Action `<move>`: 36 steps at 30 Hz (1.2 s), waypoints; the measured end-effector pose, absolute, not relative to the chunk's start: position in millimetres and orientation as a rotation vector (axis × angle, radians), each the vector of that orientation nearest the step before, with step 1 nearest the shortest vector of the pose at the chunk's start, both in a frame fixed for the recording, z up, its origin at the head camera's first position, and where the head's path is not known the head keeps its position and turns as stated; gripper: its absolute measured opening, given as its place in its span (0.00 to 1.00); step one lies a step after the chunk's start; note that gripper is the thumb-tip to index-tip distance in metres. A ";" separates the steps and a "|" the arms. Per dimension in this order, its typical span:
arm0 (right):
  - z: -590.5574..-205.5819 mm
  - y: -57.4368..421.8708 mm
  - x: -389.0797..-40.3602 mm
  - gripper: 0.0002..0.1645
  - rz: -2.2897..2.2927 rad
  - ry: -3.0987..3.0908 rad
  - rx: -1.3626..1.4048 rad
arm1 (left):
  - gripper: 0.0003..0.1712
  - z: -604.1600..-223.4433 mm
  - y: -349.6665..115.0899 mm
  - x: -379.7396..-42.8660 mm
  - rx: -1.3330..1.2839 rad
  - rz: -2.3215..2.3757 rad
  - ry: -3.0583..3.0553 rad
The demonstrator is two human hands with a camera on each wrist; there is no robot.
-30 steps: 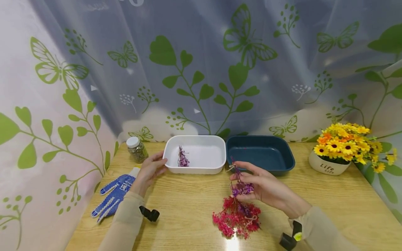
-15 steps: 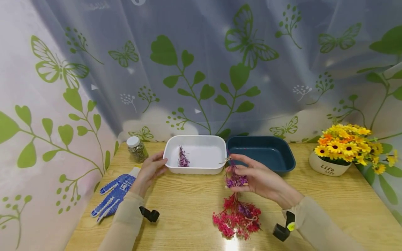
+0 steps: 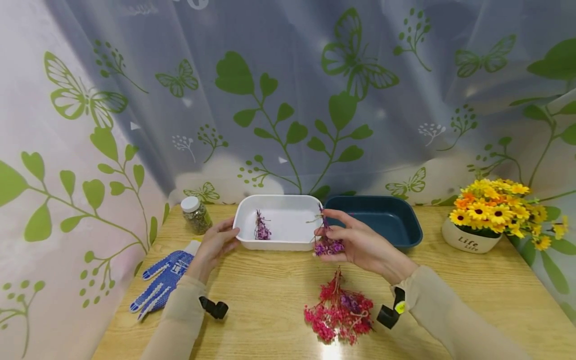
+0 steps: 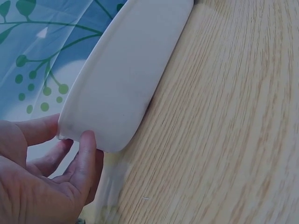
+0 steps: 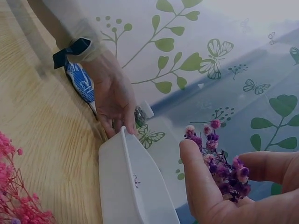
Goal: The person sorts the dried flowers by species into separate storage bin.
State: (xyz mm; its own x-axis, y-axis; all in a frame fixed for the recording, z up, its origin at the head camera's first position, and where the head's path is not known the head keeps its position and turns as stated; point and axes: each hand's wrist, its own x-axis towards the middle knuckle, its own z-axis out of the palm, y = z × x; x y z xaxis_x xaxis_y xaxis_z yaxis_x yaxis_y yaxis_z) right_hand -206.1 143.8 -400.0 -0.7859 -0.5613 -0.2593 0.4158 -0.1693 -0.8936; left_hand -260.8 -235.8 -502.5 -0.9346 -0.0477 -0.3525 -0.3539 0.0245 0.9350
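At the left end of the white tray (image 3: 288, 245), my left hand (image 3: 217, 243) grips the rim, with fingers and thumb around the corner in the left wrist view. A small purple dried-flower bunch (image 3: 262, 231) lies inside the tray near its left side. My right hand (image 3: 360, 241) pinches another purple dried-flower bunch (image 3: 328, 247) by the tray's right end, stems up and blossoms down in the head view. In the right wrist view its pink and purple blossoms (image 5: 229, 175) show between thumb and fingers. Red dried flowers (image 3: 337, 310) with some purple among them lie on the table below.
A dark blue tray (image 3: 400, 220) stands right beside the white one. To the left are a lidded jar (image 3: 196, 216) and a blue-and-white glove (image 3: 164, 280). A white pot (image 3: 470, 237) of yellow artificial flowers (image 3: 495, 205) stands at the right on the wooden table (image 3: 256, 310).
My right hand has moved left and slightly away from me with the purple flower bunch, from above the red flowers to the white tray's right edge. The left hand stays on the tray.
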 end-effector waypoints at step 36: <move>-403.4 90.8 -269.8 0.37 -1.923 1.652 -0.004 | 0.33 -507.2 -239.0 -262.8 -0.348 2.061 2.044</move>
State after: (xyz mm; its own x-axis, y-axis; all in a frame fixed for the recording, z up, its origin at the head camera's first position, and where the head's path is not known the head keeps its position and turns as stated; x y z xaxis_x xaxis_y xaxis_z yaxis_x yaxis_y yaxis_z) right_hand -269.8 90.8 -403.4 -0.8217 -0.4341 -0.3692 0.4303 -0.0478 -0.9014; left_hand -262.8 -239.0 -507.2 -0.9484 -0.0117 -0.3170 -0.3169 -0.0100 0.9484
